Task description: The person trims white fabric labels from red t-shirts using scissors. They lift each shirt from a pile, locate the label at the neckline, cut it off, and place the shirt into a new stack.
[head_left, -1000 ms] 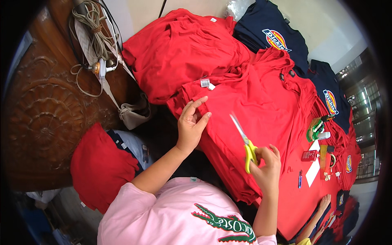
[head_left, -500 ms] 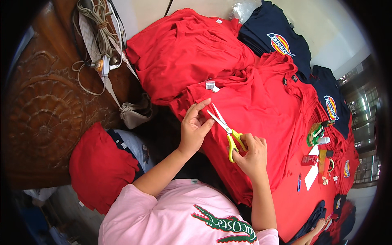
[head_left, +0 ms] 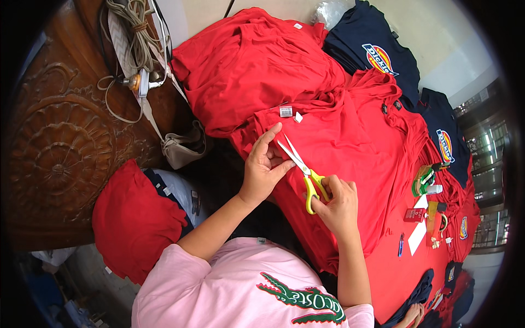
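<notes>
My right hand (head_left: pixel 339 203) grips a pair of scissors (head_left: pixel 309 179) by its yellow-green handles. The silver blades are apart and point up and left, toward my other hand. My left hand (head_left: pixel 264 167) is at the near edge of a pile of red shirts (head_left: pixel 350 147), its index finger and thumb stretched out and apart, the other fingers curled. I see nothing held in it, though its palm is partly hidden. Just beyond the fingertip, a barcode label (head_left: pixel 286 111) and a small white tag (head_left: pixel 298 117) lie on the red cloth.
Another red heap (head_left: pixel 257 65) and navy shirts (head_left: pixel 377 49) lie behind. At right are a pen (head_left: pixel 401 245), a red box (head_left: pixel 414 215) and tape rolls. A red bundle (head_left: pixel 134 224) is at lower left, beside carved wood (head_left: pixel 60 158). Another person's hand (head_left: pixel 414 315) touches dark cloth.
Both of my hands keep nearly the same place, with the scissor blades still apart. At the lower right, the other person's hand has shifted a little left and nearer.
</notes>
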Tool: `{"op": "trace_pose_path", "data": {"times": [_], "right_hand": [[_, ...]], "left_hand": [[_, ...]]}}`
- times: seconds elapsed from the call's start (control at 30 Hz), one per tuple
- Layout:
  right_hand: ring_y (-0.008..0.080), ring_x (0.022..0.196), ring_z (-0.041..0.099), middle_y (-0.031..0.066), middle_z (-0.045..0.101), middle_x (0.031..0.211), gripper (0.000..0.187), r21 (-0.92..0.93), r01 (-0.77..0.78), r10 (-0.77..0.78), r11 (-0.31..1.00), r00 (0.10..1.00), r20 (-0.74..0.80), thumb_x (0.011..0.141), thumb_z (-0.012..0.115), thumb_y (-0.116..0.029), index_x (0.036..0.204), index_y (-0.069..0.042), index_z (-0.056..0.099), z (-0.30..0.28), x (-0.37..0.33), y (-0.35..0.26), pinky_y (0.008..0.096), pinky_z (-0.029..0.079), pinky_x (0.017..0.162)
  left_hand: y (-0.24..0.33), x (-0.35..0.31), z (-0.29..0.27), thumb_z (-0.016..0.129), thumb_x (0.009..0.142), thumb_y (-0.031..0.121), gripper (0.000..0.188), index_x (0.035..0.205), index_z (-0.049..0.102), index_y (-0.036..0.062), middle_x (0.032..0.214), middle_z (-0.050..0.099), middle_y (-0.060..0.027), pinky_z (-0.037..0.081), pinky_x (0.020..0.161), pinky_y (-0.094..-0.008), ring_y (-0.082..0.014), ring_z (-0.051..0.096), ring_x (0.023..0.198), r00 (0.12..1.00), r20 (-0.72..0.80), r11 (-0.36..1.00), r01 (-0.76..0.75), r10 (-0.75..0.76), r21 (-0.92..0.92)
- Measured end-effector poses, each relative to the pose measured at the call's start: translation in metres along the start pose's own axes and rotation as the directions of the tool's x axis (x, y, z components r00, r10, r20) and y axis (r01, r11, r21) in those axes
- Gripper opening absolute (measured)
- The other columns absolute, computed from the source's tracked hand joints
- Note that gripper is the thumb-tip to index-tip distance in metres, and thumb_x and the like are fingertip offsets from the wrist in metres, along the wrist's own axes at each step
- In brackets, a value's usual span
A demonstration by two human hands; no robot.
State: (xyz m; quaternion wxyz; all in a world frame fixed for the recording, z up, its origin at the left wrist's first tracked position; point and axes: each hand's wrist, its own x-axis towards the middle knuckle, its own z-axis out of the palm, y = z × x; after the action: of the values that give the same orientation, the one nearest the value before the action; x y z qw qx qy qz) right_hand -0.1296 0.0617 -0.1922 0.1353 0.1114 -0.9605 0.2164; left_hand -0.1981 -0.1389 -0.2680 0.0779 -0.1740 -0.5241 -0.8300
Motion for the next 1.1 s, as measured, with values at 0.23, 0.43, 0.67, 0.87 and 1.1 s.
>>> {"op": "trace_pose_path", "data": {"times": [0.23,0.43,0.67,0.87,1.1], "right_hand": [[0.0265,0.06,0.056,0.0058,0.061,0.066,0.03,0.072,-0.023,0.025,0.997,0.999,-0.021,0.075,0.087,-0.019,0.085,-0.007,0.062,0.008,-0.008,0.008,0.0394,0.041,0.069],[0.0261,0.06,0.055,0.0058,0.06,0.066,0.032,0.04,0.011,-0.009,0.999,0.998,-0.067,0.077,0.088,-0.021,0.086,-0.007,0.062,0.008,-0.002,0.001,0.0393,0.041,0.069],[0.0272,0.061,0.056,0.0079,0.063,0.068,0.034,0.083,-0.036,0.037,0.996,0.999,-0.011,0.079,0.09,-0.022,0.088,-0.005,0.063,0.011,-0.009,0.008,0.0395,0.043,0.068],[0.0112,0.065,0.055,0.0037,0.065,0.071,0.025,0.488,-0.359,0.446,0.796,0.892,-0.07,0.089,0.085,-0.009,0.095,-0.001,0.063,-0.027,-0.051,0.031,0.0283,0.045,0.061],[0.0132,0.089,0.062,0.0007,0.067,0.094,0.056,0.457,-0.554,0.667,0.696,0.735,-0.123,0.073,0.096,-0.016,0.114,-0.006,0.059,-0.098,-0.188,0.082,0.032,0.046,0.083]], "left_hand": [[-0.001,0.002,0.003,0.071,0.097,-0.007,0.067,0.159,0.045,0.001,0.14,0.064,-0.0093,0.053,0.108,-0.0316,-0.0137,0.064,0.121,0.987,-0.14,0.992,-0.057,0.073,0.115],[0.006,0.002,0.007,0.07,0.099,-0.005,0.065,0.159,0.046,0.0018,0.136,0.067,-0.0069,0.051,0.106,-0.0289,-0.0114,0.064,0.117,0.994,-0.106,0.999,-0.025,0.02,-0.048],[0.005,0.0,0.004,0.071,0.097,-0.006,0.07,0.161,0.044,0.0023,0.136,0.066,-0.0071,0.05,0.108,-0.0302,-0.0124,0.063,0.119,0.996,-0.083,0.999,0.027,-0.03,-0.039],[0.007,0.007,0.007,0.069,0.095,-0.007,0.079,0.165,0.035,0.0027,0.154,0.052,-0.0123,0.044,0.115,-0.0318,-0.0166,0.054,0.135,0.991,-0.128,0.999,-0.033,0.03,-0.019],[-0.023,0.018,-0.067,0.063,0.098,-0.008,0.04,0.136,0.069,-0.0008,0.114,0.07,-0.0006,0.052,0.092,-0.0234,-0.0065,0.063,0.099,0.985,-0.151,0.94,0.129,-0.085,0.316]]}}
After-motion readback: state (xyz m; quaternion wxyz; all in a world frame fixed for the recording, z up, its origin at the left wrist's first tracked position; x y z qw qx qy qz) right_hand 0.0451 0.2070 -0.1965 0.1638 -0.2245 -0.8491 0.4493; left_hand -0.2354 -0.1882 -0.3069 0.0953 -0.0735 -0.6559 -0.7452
